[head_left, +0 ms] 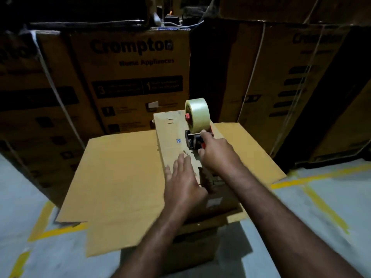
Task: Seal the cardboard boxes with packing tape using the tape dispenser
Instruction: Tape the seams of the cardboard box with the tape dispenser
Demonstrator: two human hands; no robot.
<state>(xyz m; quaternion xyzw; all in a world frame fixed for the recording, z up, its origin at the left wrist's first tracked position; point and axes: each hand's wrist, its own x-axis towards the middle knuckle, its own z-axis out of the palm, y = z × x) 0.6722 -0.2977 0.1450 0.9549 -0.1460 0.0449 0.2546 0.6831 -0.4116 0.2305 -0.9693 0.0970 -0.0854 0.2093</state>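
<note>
While the right hand (216,155) holds the tape dispenser (197,126) in curled fingers on the far half of the box (170,131), the left hand (183,183) presses flat, fingers straight, just nearer; the box's long axis runs toward the person.

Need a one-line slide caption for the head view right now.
Taping a cardboard box: the right hand grips the tape dispenser on top while the left hand rests flat beside it.
</note>
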